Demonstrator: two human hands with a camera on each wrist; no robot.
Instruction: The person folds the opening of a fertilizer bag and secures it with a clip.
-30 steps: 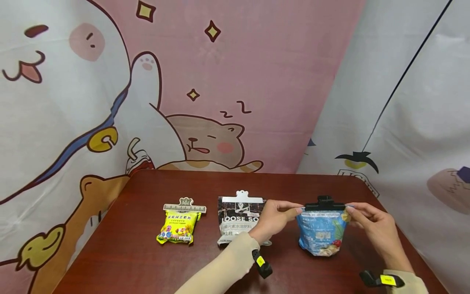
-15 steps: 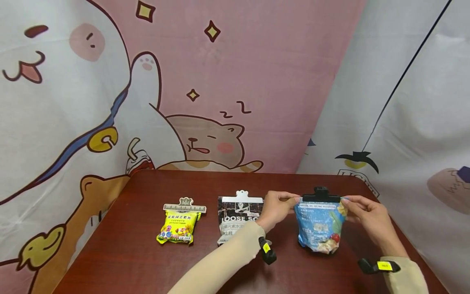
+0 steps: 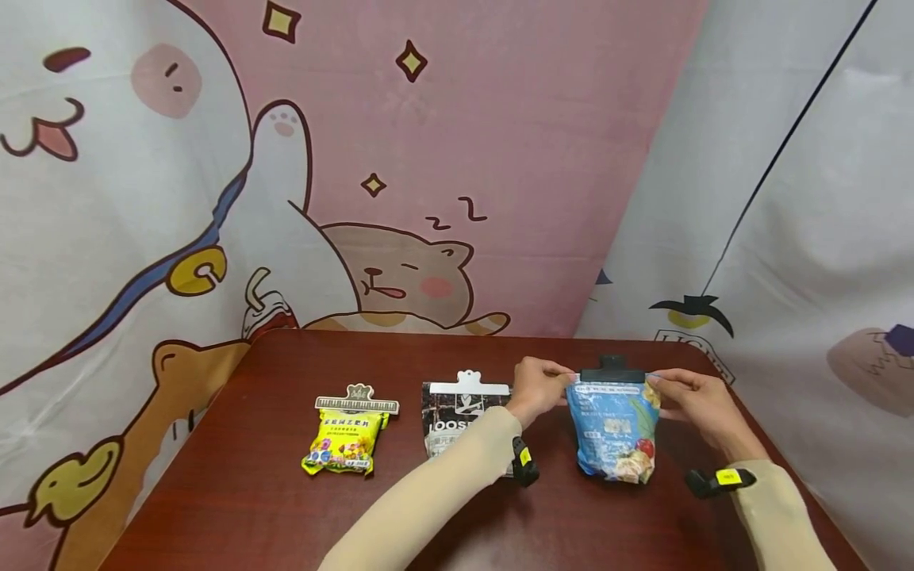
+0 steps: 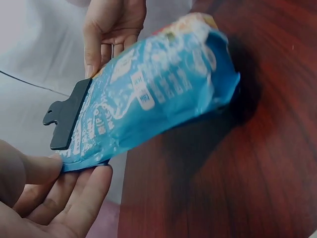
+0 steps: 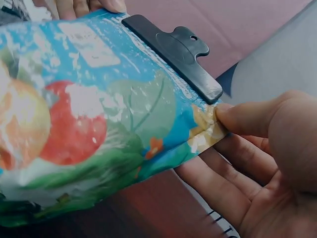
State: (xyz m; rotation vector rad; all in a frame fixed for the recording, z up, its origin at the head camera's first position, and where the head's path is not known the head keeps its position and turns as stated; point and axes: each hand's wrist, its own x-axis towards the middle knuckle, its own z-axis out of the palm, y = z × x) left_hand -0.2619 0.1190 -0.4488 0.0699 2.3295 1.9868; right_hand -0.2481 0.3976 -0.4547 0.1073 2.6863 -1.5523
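Note:
A blue bag [image 3: 610, 432] printed with vegetables has a black clip [image 3: 612, 371] across its top edge. My left hand [image 3: 537, 390] pinches the bag's top left corner between thumb and fingers. At the other top corner, my right hand [image 3: 703, 404] pinches the plastic just past the clip's end. The left wrist view shows the bag [image 4: 158, 94] tilted over the table, a dark shadow beneath it. In the right wrist view the thumb presses on the corner beside the clip [image 5: 173, 54], fingers underneath.
Left of the blue bag lies a black and white bag [image 3: 437, 420] with a white clip [image 3: 469, 384], partly covered by my left arm. Farther left is a yellow bag [image 3: 346, 436] with a piano-key clip [image 3: 357, 400]. A printed cloth [image 3: 528, 159] hangs behind the brown table [image 3: 236, 492].
Both hands have carried the blue bag away from me and slightly left, still gripping its top corners. The other two bags have stayed in place.

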